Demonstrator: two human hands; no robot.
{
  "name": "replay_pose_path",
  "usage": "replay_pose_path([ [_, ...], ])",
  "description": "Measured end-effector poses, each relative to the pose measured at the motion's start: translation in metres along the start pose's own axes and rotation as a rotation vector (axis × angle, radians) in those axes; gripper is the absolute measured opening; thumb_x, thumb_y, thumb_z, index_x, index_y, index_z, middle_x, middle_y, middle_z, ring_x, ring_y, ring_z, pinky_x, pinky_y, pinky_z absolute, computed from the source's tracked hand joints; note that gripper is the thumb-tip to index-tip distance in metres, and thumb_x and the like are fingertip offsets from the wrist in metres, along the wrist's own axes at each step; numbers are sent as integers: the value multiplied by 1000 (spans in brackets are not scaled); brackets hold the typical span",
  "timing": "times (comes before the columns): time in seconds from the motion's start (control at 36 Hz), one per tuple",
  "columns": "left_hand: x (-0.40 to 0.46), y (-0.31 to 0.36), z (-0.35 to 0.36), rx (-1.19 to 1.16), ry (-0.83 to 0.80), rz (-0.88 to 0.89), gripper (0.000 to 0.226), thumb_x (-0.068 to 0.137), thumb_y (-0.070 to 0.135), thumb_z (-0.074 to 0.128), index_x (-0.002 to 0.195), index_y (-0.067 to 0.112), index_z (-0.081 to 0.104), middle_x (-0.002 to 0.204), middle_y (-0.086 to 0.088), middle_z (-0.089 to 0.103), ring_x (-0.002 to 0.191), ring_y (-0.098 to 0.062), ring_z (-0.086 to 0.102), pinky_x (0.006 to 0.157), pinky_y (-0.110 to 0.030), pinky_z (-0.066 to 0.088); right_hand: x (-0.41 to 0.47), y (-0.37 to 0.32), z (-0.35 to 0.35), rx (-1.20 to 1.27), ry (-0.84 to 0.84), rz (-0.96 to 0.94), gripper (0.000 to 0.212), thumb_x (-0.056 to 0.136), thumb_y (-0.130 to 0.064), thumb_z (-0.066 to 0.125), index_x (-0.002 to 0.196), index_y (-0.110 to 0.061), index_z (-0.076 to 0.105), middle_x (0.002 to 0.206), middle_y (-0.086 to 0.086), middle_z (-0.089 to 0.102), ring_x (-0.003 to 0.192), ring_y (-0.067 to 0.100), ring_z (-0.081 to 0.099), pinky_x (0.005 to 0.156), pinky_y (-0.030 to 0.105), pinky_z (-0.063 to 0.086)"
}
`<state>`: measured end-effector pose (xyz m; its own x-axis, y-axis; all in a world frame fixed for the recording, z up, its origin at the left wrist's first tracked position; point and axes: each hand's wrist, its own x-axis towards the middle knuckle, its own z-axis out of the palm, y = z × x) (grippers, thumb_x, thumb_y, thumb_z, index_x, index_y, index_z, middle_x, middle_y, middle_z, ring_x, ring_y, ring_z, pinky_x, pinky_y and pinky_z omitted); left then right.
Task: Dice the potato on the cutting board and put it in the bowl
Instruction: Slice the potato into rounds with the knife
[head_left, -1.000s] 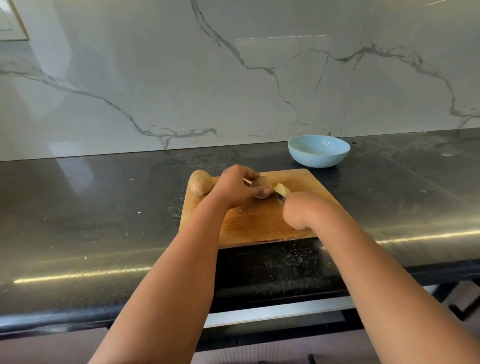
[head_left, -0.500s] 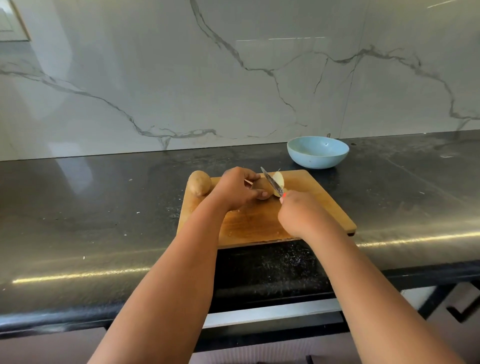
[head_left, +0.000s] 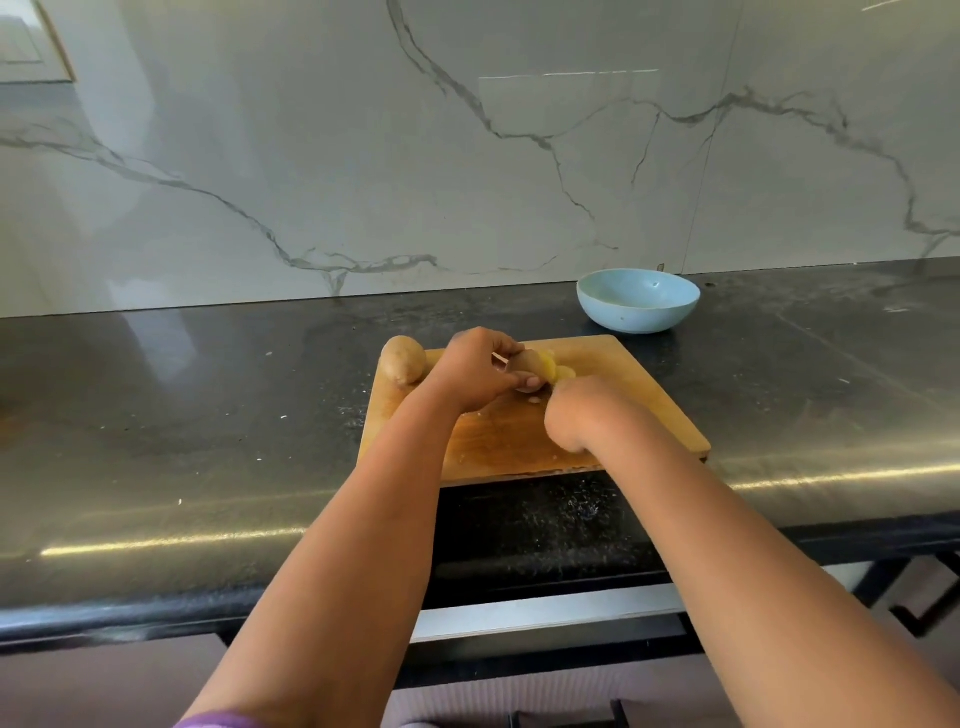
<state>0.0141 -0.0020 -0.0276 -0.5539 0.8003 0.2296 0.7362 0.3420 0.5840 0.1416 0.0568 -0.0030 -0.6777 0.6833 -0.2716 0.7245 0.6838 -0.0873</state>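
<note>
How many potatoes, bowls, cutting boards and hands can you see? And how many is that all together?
Potatoes: 2, a whole potato and a partly cut potato
Bowls: 1, the blue bowl
Cutting boards: 1, the wooden cutting board
Hands: 2, the left hand and the right hand
Total: 6

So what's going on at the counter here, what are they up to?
A person is cutting a potato on a wooden cutting board. The left hand holds the potato down, its cut yellow face toward the right hand, which is closed as if round a knife, though the blade is hidden. A whole potato waits at the board's far left corner. The light blue bowl behind the board holds no pieces yet.
</note>
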Motion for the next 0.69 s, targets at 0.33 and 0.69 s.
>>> replay_pose_path([
  [0.33, -8, -2, 4, -128, -14, -60, 60, 82, 40, 76, 135, 21, 57, 125, 2, 63, 104, -11, 57, 86, -27, 45, -41, 47, -9, 287, 115, -110, 17, 104, -19, 37, 106, -12, 53, 80, 6, 51, 64, 16, 48, 52, 28, 37],
  [0.69, -11, 0, 4, -210, 37, -108, 61, 75, 37, 82, 129, 17, 62, 115, 3, 67, 102, -12, 60, 87, -26, 45, -18, 34, 54, 431, 755, -223, 18, 100, -22, 48, 115, -20, 59, 76, -3, 56, 61, 9, 50, 47, 23, 31],
])
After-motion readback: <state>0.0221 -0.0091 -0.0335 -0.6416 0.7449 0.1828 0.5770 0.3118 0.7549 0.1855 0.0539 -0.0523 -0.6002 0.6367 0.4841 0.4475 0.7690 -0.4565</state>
